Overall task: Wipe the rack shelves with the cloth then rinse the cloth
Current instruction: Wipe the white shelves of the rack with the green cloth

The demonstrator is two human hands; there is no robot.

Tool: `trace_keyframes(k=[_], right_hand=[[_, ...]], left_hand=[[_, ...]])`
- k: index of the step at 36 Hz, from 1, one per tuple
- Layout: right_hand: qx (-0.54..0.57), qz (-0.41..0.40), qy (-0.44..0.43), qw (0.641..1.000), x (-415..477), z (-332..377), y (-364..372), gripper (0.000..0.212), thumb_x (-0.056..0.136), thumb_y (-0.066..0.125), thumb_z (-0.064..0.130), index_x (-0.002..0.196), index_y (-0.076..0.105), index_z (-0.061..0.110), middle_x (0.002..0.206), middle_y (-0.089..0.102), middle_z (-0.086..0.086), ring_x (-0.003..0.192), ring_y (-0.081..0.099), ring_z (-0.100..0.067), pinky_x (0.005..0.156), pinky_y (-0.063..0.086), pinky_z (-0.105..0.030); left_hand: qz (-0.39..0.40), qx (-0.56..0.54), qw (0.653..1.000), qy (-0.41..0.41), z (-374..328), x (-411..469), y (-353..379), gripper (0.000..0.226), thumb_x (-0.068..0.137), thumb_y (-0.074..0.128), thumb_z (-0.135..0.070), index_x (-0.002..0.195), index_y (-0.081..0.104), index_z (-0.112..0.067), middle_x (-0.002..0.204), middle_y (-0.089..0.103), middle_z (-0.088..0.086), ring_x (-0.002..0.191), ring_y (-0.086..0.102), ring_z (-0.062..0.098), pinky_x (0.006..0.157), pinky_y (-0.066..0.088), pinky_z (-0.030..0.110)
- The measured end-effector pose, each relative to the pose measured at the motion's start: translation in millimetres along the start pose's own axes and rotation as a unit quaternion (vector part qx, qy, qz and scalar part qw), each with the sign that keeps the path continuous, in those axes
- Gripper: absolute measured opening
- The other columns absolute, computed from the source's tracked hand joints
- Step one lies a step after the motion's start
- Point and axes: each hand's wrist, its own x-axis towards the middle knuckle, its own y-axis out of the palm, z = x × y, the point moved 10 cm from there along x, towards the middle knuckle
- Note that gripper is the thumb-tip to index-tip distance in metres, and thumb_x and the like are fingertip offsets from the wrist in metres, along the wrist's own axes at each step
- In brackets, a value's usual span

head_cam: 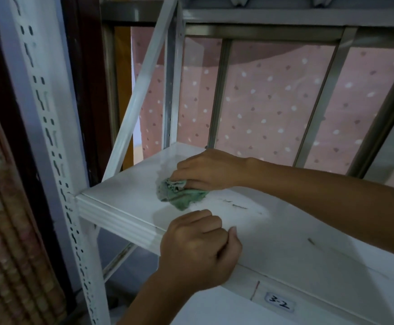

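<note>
A white metal rack shelf (125,191) fills the middle of the view, dusty with dark scuffs. A crumpled green cloth (179,192) lies on its left half. My right hand (209,170) reaches in from the right and presses down on the cloth, fingers closed over its top. My left hand (199,248) rests on the shelf's front edge, fingers curled and holding nothing. A wet patch shows on the shelf beside the cloth.
A perforated white upright (50,137) stands at the front left, with a diagonal brace (142,90) behind it. A label reading 3-2 (278,302) is stuck on the shelf's front lip. Behind the rack a window frame (217,90) shows a pink dotted curtain (273,102).
</note>
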Motion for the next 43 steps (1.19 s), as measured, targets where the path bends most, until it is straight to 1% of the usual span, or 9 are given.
trace_keyframes(k=[2,5,10,15,19,23,29,36,43], right_hand=[[0.077,0.047,0.079,0.993,-4,-10,5,0.034,0.099,0.048,0.03,0.131,0.059,0.021,0.1,0.062,0.004,0.086,0.058,-0.014,0.065,0.051,-0.033],[0.211,0.104,0.184,0.954,-19,-25,14,0.033,0.099,0.052,0.032,0.13,0.061,0.03,0.108,0.061,0.009,0.098,0.057,-0.01,0.091,0.048,-0.03],[0.337,0.084,0.31,0.885,-43,-45,2,0.031,0.097,0.058,0.021,0.12,0.061,0.041,0.116,0.067,0.012,0.108,0.06,-0.008,0.099,0.045,-0.024],[0.223,0.051,0.402,0.886,-81,-59,-17,0.029,0.097,0.054,0.029,0.125,0.061,0.032,0.104,0.067,0.009,0.097,0.061,-0.015,0.089,0.047,-0.028],[0.144,0.074,0.449,0.879,-116,-56,-16,0.026,0.096,0.054,0.035,0.119,0.065,0.031,0.1,0.068,0.006,0.088,0.059,-0.017,0.081,0.048,-0.03],[0.125,0.087,0.492,0.857,-148,-46,-18,0.022,0.096,0.052,0.037,0.107,0.07,0.031,0.097,0.069,0.004,0.084,0.06,-0.019,0.081,0.051,-0.032],[0.075,0.071,0.545,0.832,-190,-31,-39,0.021,0.096,0.051,0.037,0.098,0.071,0.03,0.073,0.06,0.013,0.07,0.053,-0.012,0.075,0.052,-0.032],[0.016,0.072,0.607,0.792,-246,10,-46,0.024,0.096,0.046,0.046,0.1,0.065,0.032,0.094,0.062,0.009,0.085,0.059,-0.017,0.076,0.052,-0.035],[-0.003,-0.04,0.7,0.713,-336,67,-86,0.025,0.097,0.046,0.045,0.098,0.065,0.028,0.097,0.059,0.007,0.082,0.057,-0.014,0.076,0.051,-0.035]], left_hand=[[0.002,-0.025,0.999,-0.023,8,4,-3,0.051,0.09,0.066,-0.009,0.048,0.036,-0.012,0.049,0.033,0.002,0.047,0.029,0.016,0.05,0.025,0.027],[0.002,-0.022,0.999,-0.048,29,18,-21,0.045,0.089,0.066,-0.015,0.049,0.047,-0.008,0.049,0.045,0.0,0.047,0.038,0.013,0.049,0.034,0.025],[0.085,0.076,0.982,-0.15,103,54,-27,0.011,0.093,0.07,-0.023,0.091,0.077,-0.014,0.087,0.067,0.0,0.072,0.055,0.011,0.07,0.042,0.013],[0.3,0.14,0.928,-0.171,146,49,25,0.021,0.097,0.064,-0.035,0.109,0.076,-0.023,0.108,0.069,0.004,0.094,0.062,0.022,0.095,0.054,0.042],[0.383,0.138,0.901,-0.152,162,36,40,0.032,0.099,0.054,-0.043,0.119,0.07,-0.023,0.112,0.066,0.009,0.096,0.065,0.028,0.096,0.054,0.046],[0.48,0.173,0.844,-0.165,168,21,51,0.062,0.1,0.024,-0.06,0.147,0.045,-0.025,0.148,0.045,0.016,0.119,0.051,0.028,0.104,0.043,0.04],[0.441,0.17,0.869,-0.143,187,25,48,0.043,0.109,0.035,-0.035,0.151,0.045,-0.028,0.105,0.043,0.005,0.085,0.059,0.029,0.078,0.049,0.037],[0.435,0.173,0.865,-0.18,183,24,61,0.033,0.107,0.038,-0.02,0.134,0.056,-0.011,0.097,0.039,0.004,0.083,0.056,0.029,0.074,0.045,0.036],[0.425,0.172,0.87,-0.183,160,28,84,0.035,0.107,0.039,-0.028,0.111,0.066,-0.007,0.095,0.047,0.005,0.087,0.057,0.029,0.081,0.046,0.037]])
